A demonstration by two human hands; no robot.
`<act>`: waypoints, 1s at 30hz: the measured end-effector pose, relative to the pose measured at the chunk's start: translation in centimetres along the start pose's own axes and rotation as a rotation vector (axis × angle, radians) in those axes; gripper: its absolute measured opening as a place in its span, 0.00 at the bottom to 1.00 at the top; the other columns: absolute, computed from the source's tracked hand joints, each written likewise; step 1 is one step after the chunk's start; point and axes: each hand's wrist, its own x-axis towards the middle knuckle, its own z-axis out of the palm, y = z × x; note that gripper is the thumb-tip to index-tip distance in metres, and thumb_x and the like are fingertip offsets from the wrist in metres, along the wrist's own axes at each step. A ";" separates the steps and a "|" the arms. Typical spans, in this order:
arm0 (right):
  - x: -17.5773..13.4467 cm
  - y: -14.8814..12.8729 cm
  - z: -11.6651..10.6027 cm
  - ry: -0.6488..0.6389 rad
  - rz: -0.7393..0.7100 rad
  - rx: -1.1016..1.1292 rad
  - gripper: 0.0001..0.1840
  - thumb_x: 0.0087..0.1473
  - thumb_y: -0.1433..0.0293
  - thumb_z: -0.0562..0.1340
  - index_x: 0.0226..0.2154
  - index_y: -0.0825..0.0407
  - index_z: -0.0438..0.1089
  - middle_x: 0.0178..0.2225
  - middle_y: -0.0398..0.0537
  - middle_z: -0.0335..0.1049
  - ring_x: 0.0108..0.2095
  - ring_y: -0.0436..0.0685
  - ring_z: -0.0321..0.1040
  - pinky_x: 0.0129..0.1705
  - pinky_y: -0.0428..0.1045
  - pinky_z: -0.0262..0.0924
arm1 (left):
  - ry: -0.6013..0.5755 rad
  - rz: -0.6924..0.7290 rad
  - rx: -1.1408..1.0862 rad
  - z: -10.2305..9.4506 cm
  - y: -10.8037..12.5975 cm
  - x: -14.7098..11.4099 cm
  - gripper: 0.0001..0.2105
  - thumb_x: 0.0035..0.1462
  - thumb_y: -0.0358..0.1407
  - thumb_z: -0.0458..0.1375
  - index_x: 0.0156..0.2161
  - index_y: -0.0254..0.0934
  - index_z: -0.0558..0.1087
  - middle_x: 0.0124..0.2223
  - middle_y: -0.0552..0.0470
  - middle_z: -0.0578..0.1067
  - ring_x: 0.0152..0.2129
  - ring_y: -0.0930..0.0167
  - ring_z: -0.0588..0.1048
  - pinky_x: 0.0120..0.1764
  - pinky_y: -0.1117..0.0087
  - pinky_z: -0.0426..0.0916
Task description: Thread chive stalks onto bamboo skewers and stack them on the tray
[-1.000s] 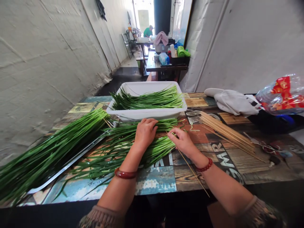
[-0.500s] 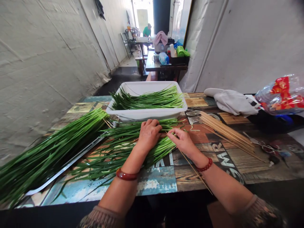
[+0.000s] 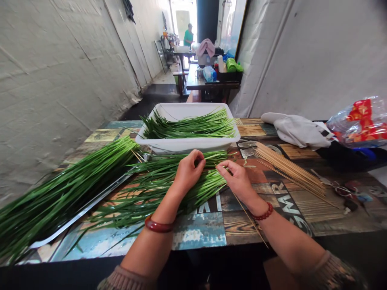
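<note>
Loose garlic chives [image 3: 157, 173] lie spread across the table under my hands, their pale stems pointing right. My left hand [image 3: 190, 169] is curled over them, thumb and forefinger bent together at the stems; its fingertips are partly hidden. Close by on the right, my right hand [image 3: 234, 177] pinches thin bamboo skewers [image 3: 250, 219], which slant down past the table's front edge. The skewer tips point toward my left fingers, just above the cut stem ends. More chives [image 3: 193, 127] fill the white plastic tub [image 3: 187, 144] behind my hands.
A big bunch of chives [image 3: 75, 181] rests on a metal-edged tray [image 3: 81, 217] at left. Bamboo skewers [image 3: 290, 169], scissors [image 3: 335, 185], a white cap [image 3: 298, 129] and a red-printed plastic bag [image 3: 359, 121] lie at right. A person in green [image 3: 188, 36] stands far back.
My left hand has lifted slightly and turned, its thumb and forefinger now forming a loop. My right hand, with the skewers, has shifted a little right. The far person stands more upright.
</note>
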 end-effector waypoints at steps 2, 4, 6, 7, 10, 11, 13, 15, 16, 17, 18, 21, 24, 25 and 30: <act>-0.1 -0.3 -0.2 0.020 -0.005 0.001 0.12 0.56 0.61 0.59 0.32 0.52 0.71 0.30 0.46 0.73 0.32 0.54 0.68 0.36 0.48 0.61 | -0.009 -0.001 -0.101 0.0 0.3 -0.1 0.06 0.56 0.30 0.55 0.39 0.36 0.72 0.31 0.54 0.75 0.27 0.73 0.72 0.34 0.73 0.65; -0.1 -0.6 -0.3 0.027 -0.019 -0.004 0.12 0.56 0.61 0.59 0.32 0.52 0.71 0.30 0.46 0.73 0.32 0.54 0.68 0.36 0.48 0.61 | -0.024 0.020 -0.145 0.0 0.8 -0.2 0.08 0.57 0.31 0.55 0.40 0.36 0.75 0.33 0.52 0.77 0.31 0.72 0.73 0.36 0.72 0.66; -0.2 -0.7 -0.4 0.029 -0.027 -0.006 0.11 0.56 0.61 0.60 0.32 0.52 0.71 0.31 0.46 0.74 0.33 0.54 0.69 0.36 0.48 0.62 | -0.038 0.033 -0.176 -0.1 1.2 -0.2 0.08 0.58 0.33 0.55 0.38 0.36 0.77 0.34 0.50 0.78 0.32 0.71 0.74 0.37 0.71 0.66; -0.2 -0.6 -0.4 0.029 -0.025 -0.002 0.11 0.56 0.61 0.60 0.32 0.52 0.72 0.31 0.46 0.74 0.33 0.54 0.69 0.37 0.48 0.62 | -0.042 0.033 -0.190 -0.2 1.4 -0.2 0.08 0.58 0.33 0.55 0.36 0.35 0.77 0.34 0.49 0.78 0.32 0.71 0.74 0.37 0.71 0.67; -0.3 -0.5 -0.4 0.021 -0.009 0.026 0.12 0.56 0.61 0.60 0.35 0.52 0.73 0.34 0.47 0.76 0.35 0.55 0.71 0.38 0.48 0.63 | -0.043 0.029 -0.203 -0.2 1.6 -0.2 0.07 0.57 0.33 0.56 0.34 0.34 0.76 0.32 0.50 0.77 0.30 0.71 0.74 0.36 0.72 0.66; -0.3 -0.4 -0.4 0.015 -0.006 0.038 0.12 0.57 0.61 0.60 0.36 0.52 0.74 0.35 0.48 0.76 0.36 0.56 0.72 0.39 0.49 0.63 | -0.044 0.031 -0.202 -0.3 1.7 -0.2 0.06 0.56 0.32 0.57 0.34 0.34 0.76 0.32 0.50 0.77 0.30 0.71 0.73 0.35 0.72 0.66; -0.3 -0.4 -0.4 0.001 -0.004 0.051 0.13 0.57 0.62 0.60 0.39 0.52 0.74 0.37 0.49 0.77 0.38 0.56 0.72 0.41 0.50 0.64 | -0.050 0.034 -0.201 -0.3 1.7 -0.3 0.05 0.56 0.32 0.57 0.33 0.34 0.75 0.31 0.51 0.76 0.29 0.72 0.73 0.35 0.73 0.66; -0.3 -0.4 -0.4 -0.011 -0.009 0.047 0.14 0.57 0.62 0.59 0.41 0.52 0.74 0.39 0.49 0.77 0.39 0.57 0.72 0.42 0.50 0.65 | -0.059 0.030 -0.208 -0.3 1.7 -0.3 0.06 0.56 0.32 0.57 0.32 0.34 0.75 0.31 0.51 0.76 0.29 0.72 0.73 0.35 0.73 0.65; -0.3 -0.5 -0.4 -0.016 -0.012 0.041 0.14 0.58 0.62 0.59 0.41 0.52 0.74 0.40 0.49 0.77 0.40 0.57 0.73 0.43 0.50 0.65 | -0.066 0.027 -0.217 -0.3 1.7 -0.3 0.06 0.56 0.32 0.56 0.33 0.34 0.75 0.31 0.51 0.76 0.29 0.72 0.73 0.34 0.73 0.65; -0.3 -0.5 -0.5 -0.018 -0.016 0.034 0.14 0.58 0.63 0.59 0.42 0.52 0.74 0.40 0.49 0.77 0.41 0.57 0.73 0.43 0.50 0.65 | -0.073 0.022 -0.228 -0.4 1.7 -0.3 0.06 0.57 0.32 0.56 0.33 0.34 0.76 0.31 0.51 0.76 0.29 0.72 0.73 0.34 0.73 0.66; -0.3 -0.6 -0.5 -0.019 -0.021 0.029 0.14 0.58 0.63 0.58 0.42 0.52 0.74 0.41 0.49 0.77 0.41 0.57 0.73 0.43 0.50 0.65 | -0.080 0.018 -0.240 -0.4 1.7 -0.3 0.07 0.57 0.33 0.56 0.34 0.34 0.76 0.31 0.51 0.76 0.29 0.72 0.73 0.34 0.73 0.66; -0.3 -0.7 -0.6 -0.022 -0.030 0.019 0.14 0.58 0.63 0.58 0.42 0.51 0.74 0.41 0.49 0.77 0.42 0.57 0.73 0.45 0.51 0.65 | -0.098 0.005 -0.270 -0.4 1.8 -0.4 0.08 0.57 0.33 0.56 0.36 0.34 0.77 0.31 0.50 0.76 0.28 0.72 0.73 0.33 0.73 0.66; -0.4 -0.7 -0.6 -0.022 -0.039 0.020 0.14 0.58 0.64 0.58 0.42 0.51 0.74 0.41 0.49 0.77 0.42 0.57 0.73 0.46 0.51 0.65 | -0.100 -0.003 -0.280 -0.4 1.8 -0.4 0.07 0.57 0.33 0.56 0.35 0.34 0.77 0.31 0.50 0.76 0.28 0.72 0.73 0.33 0.73 0.66; -0.4 -0.7 -0.6 -0.021 -0.044 0.020 0.13 0.58 0.64 0.58 0.42 0.51 0.74 0.41 0.49 0.77 0.42 0.57 0.73 0.46 0.51 0.65 | -0.099 -0.003 -0.282 -0.4 1.8 -0.4 0.07 0.57 0.33 0.56 0.35 0.35 0.77 0.31 0.50 0.76 0.28 0.72 0.73 0.33 0.73 0.66; -0.3 -0.6 -0.5 -0.005 -0.060 0.017 0.13 0.59 0.63 0.58 0.42 0.50 0.75 0.41 0.48 0.77 0.43 0.57 0.73 0.47 0.52 0.65 | -0.092 0.000 -0.288 -0.4 1.8 -0.3 0.08 0.57 0.33 0.57 0.36 0.35 0.78 0.31 0.50 0.77 0.29 0.72 0.73 0.33 0.73 0.66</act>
